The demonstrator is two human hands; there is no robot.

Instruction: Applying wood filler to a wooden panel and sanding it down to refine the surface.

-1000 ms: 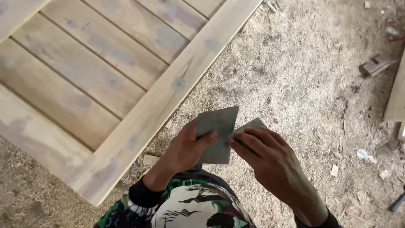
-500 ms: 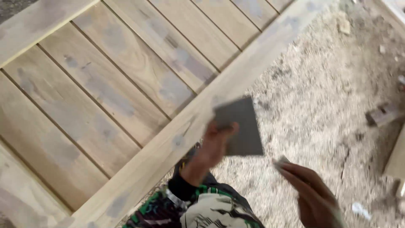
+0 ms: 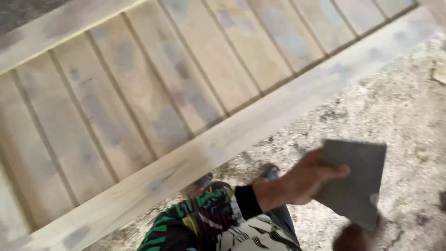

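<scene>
The left hand (image 3: 302, 181) pinches a flat grey square sandpaper sheet (image 3: 355, 179) beside the slatted pale wooden panel (image 3: 153, 102), while the right hand (image 3: 355, 238) touches its lower edge, grip unclear.

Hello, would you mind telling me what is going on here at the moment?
A person in a patterned sleeve holds a dark grey square sheet, seemingly sandpaper, in the left hand, over the sawdust-strewn ground. The right hand touches the sheet's lower corner at the frame's bottom edge. Beside them lies a pale wooden slatted panel with grey filler patches, which neither hand touches. The view is motion-blurred.
</scene>
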